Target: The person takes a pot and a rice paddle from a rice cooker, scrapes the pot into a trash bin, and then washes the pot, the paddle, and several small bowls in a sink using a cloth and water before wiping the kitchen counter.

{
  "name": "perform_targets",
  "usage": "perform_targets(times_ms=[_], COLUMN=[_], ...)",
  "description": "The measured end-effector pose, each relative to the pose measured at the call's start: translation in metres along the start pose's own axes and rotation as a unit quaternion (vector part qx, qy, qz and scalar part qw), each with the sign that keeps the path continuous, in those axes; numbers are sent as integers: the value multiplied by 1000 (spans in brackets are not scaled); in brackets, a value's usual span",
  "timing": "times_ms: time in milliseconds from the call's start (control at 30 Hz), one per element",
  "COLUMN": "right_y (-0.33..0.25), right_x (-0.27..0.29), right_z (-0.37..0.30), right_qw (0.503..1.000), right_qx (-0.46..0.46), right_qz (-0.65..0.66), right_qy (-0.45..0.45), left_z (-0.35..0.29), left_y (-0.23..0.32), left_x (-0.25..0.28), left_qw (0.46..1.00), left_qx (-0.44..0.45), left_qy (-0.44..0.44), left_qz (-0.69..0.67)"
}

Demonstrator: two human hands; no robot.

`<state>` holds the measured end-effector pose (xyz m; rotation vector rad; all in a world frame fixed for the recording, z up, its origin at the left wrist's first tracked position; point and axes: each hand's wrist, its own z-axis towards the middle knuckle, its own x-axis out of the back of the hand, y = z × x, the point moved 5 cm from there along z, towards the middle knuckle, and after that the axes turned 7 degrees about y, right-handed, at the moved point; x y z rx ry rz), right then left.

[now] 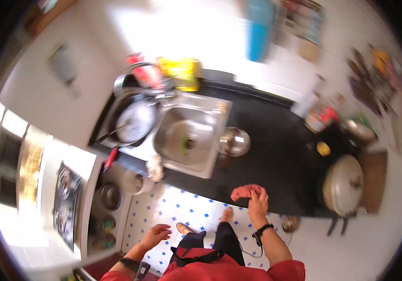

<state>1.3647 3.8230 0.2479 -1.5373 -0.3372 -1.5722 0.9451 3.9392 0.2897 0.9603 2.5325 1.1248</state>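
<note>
My right hand point(258, 206) is closed on a pinkish-red cloth point(244, 192) at the front edge of the black countertop point(276, 154). Whether the cloth touches the counter I cannot tell. My left hand point(155, 237) hangs over the tiled floor with its fingers apart and loosely bent, holding nothing. Left of the cloth and farther back is a steel sink point(175, 164) with something green by its drain. A round shiny steel bowl or pot point(235, 142) stands against the sink's right side.
A dark pan point(138, 122) sits left of the sink, near a yellow package point(182, 72). A large lidded pot point(344, 186) stands at the counter's right end, with a small yellow item point(323, 149) behind it. Open shelves point(112, 195) with pans flank the floor at left.
</note>
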Motion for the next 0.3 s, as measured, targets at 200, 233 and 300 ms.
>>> perform_targets(times_ms=[200,233,300], right_y=[-165,-188,-241], right_x=[-49,-52,-73], right_z=[-71,-83,-102], right_qw=[981,977,976], right_qx=[15,18,125], right_qz=[190,208,172], right_qy=[-47,-48,-53], left_z=[-118,-142,-193], left_y=[-113,-134,-189], left_x=[122,143,183], left_qw=[986,980,958], left_qx=[16,33,67], left_qy=[139,163,223], left_qz=[-92,-109,-165])
